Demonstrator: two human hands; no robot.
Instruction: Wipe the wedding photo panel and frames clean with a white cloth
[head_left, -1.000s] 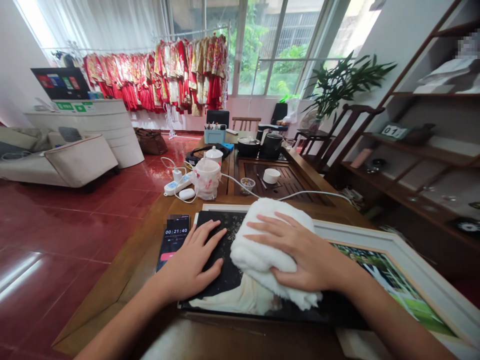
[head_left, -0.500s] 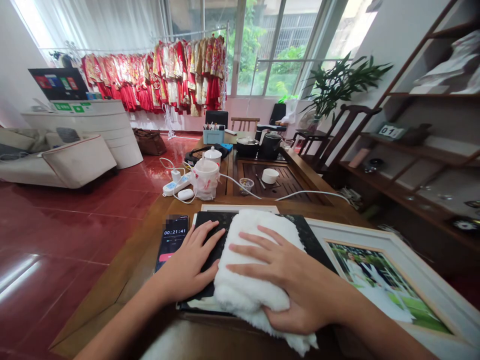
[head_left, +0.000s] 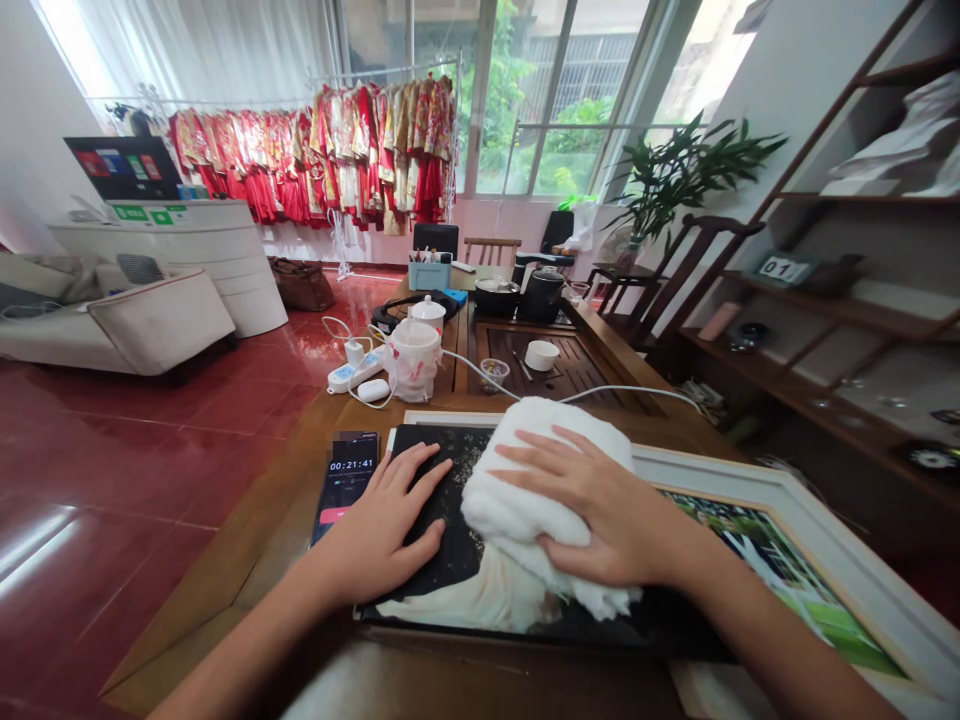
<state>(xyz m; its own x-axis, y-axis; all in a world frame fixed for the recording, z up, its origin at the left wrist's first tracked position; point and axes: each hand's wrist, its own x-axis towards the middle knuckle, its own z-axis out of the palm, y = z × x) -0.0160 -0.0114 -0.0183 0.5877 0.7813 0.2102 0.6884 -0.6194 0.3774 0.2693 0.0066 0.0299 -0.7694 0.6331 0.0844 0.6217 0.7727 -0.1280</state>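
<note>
A dark glossy photo print (head_left: 442, 510) lies flat on the wooden table (head_left: 277, 530) in front of me. My left hand (head_left: 382, 535) rests flat on its left part, fingers spread and open. My right hand (head_left: 600, 510) presses a folded white towel (head_left: 525, 490) onto the print, thumb and fingers closed around the cloth. A white-framed wedding picture (head_left: 787, 540) lies under and to the right of the print, partly hidden by my right arm.
A phone (head_left: 346, 482) showing a running timer lies left of the print. Further back stand a white teapot (head_left: 412, 358), a power strip (head_left: 356, 370) with cables, a tea tray (head_left: 555, 365) and kettles. Wooden shelves (head_left: 862, 300) fill the right; red floor and a sofa (head_left: 120, 320) lie left.
My right hand slid the towel toward me and left, then back away to the right over the print. The left hand stayed put. The timer advanced one second.
</note>
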